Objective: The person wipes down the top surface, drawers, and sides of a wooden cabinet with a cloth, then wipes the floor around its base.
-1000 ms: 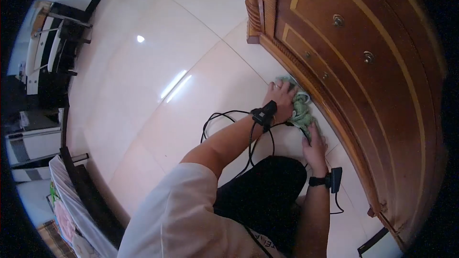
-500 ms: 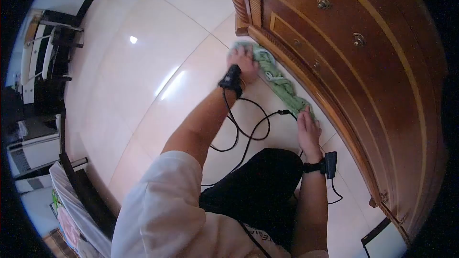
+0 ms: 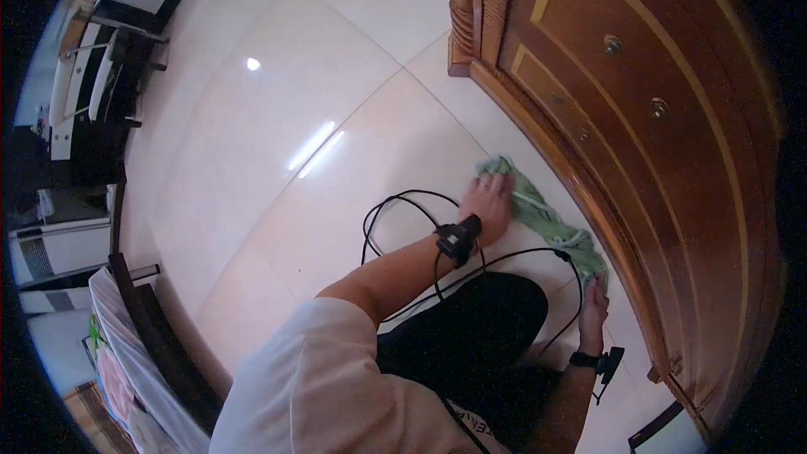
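Observation:
A crumpled green cloth (image 3: 545, 217) stretches along the tiled floor beside the base of a wooden cabinet. My left hand (image 3: 490, 204) has its fingers closed over the far end of the cloth, low against the floor. At the near end, close to the cabinet's base, my right hand (image 3: 593, 311) grips the cloth between thumb and fingers. The cloth lies twisted and bunched between both hands. Black devices are strapped to both wrists, and a black cable (image 3: 412, 193) loops over the floor by my left forearm.
The brown wooden cabinet (image 3: 639, 143) with round metal knobs stands along the right. Glossy pale tiles (image 3: 336, 76) spread to the left. A black-and-white chair-like item (image 3: 92, 84) stands at the far left, with a low dark-framed piece (image 3: 160, 345) below it.
Both hands and the cloth have come nearer to my body along the cabinet's base. The camera view has shifted, and the cable loop lies differently.

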Action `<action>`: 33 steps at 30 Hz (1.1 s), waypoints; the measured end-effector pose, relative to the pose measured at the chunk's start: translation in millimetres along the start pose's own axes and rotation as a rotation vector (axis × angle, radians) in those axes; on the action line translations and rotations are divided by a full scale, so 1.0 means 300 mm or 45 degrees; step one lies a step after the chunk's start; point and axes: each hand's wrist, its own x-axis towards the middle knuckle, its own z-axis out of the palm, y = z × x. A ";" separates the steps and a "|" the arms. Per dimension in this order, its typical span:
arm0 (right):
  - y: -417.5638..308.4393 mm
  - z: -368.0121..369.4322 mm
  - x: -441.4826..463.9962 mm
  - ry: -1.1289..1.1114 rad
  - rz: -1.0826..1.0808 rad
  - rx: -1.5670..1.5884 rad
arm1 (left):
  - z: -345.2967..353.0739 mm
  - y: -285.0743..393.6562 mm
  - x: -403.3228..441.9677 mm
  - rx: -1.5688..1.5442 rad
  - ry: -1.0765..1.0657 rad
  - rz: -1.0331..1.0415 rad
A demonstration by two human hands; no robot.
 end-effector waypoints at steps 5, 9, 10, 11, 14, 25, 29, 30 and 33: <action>-0.276 0.036 0.035 -0.165 -0.289 0.037 | -0.069 -0.287 0.124 0.258 0.179 -0.199; -0.562 0.087 0.077 -0.247 -0.531 -0.106 | -0.219 -0.548 0.236 0.315 0.063 -0.450; -0.651 0.085 0.076 -0.273 -0.557 -0.212 | -0.243 -0.607 0.265 0.326 0.083 -0.482; -0.722 0.087 0.081 -0.297 -0.580 -0.318 | -0.256 -0.661 0.303 0.363 0.104 -0.534; -0.852 0.148 0.144 -0.248 -0.732 -0.419 | -0.312 -0.769 0.408 0.372 0.016 -0.663; -0.565 0.105 0.144 -0.361 -0.665 -0.065 | -0.231 -0.486 0.185 0.273 -0.247 -0.389; -0.278 0.098 0.037 -0.364 -0.578 0.035 | -0.088 -0.194 -0.018 0.175 -0.334 0.042; -0.226 0.094 0.000 -0.394 -0.470 -0.013 | -0.051 -0.129 -0.065 0.135 -0.371 0.178; -0.097 0.057 -0.114 -0.439 -0.188 -0.123 | -0.013 0.026 -0.173 -0.030 -0.336 0.340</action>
